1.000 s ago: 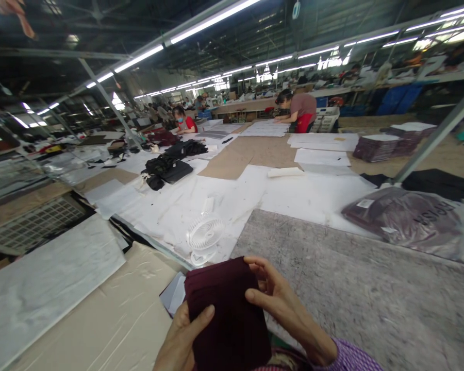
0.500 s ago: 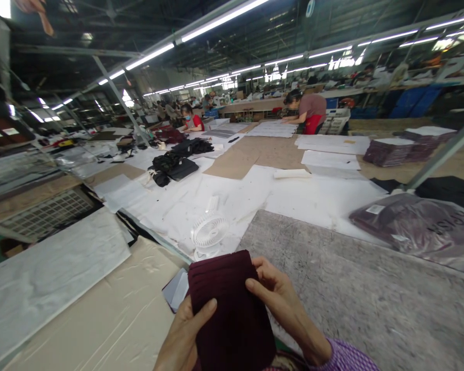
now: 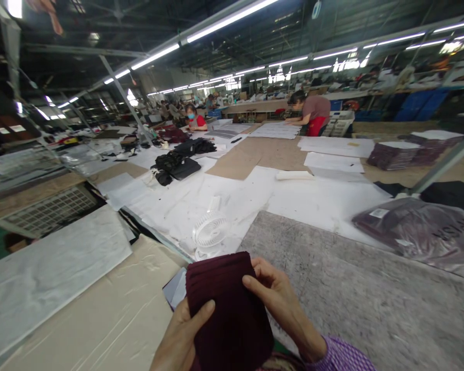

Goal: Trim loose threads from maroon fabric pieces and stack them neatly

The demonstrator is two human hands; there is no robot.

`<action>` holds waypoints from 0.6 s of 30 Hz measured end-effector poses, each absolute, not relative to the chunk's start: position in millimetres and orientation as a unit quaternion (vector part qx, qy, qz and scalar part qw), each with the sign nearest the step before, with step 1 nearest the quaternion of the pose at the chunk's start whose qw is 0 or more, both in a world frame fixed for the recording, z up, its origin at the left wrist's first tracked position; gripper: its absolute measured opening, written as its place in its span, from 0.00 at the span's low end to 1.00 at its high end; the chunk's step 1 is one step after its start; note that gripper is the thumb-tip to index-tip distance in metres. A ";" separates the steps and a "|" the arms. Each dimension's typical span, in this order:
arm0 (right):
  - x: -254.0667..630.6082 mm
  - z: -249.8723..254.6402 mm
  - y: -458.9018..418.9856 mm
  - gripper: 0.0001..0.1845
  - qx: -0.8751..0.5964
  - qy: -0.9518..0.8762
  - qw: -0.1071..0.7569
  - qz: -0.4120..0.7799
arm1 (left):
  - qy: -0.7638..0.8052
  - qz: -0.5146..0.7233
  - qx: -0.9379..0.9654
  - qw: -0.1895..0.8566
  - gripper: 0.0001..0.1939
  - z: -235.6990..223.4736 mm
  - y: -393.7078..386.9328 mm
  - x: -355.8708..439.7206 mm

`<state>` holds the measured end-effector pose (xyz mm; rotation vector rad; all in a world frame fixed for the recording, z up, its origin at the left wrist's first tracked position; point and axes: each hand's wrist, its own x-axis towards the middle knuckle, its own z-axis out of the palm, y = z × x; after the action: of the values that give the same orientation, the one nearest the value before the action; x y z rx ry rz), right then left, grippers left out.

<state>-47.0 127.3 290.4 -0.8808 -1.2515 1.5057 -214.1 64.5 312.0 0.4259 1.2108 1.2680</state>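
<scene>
A stack of dark maroon fabric pieces (image 3: 230, 309) is held up in front of me at the bottom centre, its layered edges fanned slightly along the top. My left hand (image 3: 185, 330) grips its left side, thumb lying on the front and fingers behind. On the upper right edge, my right hand (image 3: 276, 293) pinches the stack between thumb and fingers. Just beyond the fabric a small white fan (image 3: 211, 230) stands on the table. Partly behind my left hand lies a flat grey-blue item (image 3: 175, 288) whose kind I cannot make out.
A grey mottled board (image 3: 355, 288) covers the table at right, with a plastic bag of maroon fabric (image 3: 421, 232) on it. Cream sheeting (image 3: 100, 314) lies at left. Black fabric bundles (image 3: 178, 167) sit farther off. Two people (image 3: 313, 113) work at the far table.
The view has shifted slightly. Both hands keep hold of the maroon stack, which has tilted a little, and the right thumb has slid slightly left across it.
</scene>
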 end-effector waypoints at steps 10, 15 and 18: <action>-48.9 284.8 126.0 0.18 -0.361 -0.510 0.475 0.619 | 0.536 0.551 0.157 0.620 0.21 309.2 62.3 -211.8; -49.0 284.2 126.8 0.16 -0.341 -0.529 0.475 0.616 | 0.528 0.555 0.156 0.623 0.21 309.2 63.3 -213.5; -49.7 283.7 127.2 0.15 -0.336 -0.533 0.476 0.614 | 0.529 0.555 0.165 0.620 0.20 308.0 63.2 -214.4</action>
<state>-49.7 127.2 283.7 -0.8216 -1.3025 1.4999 -214.4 63.2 308.0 0.3794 1.2164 1.2770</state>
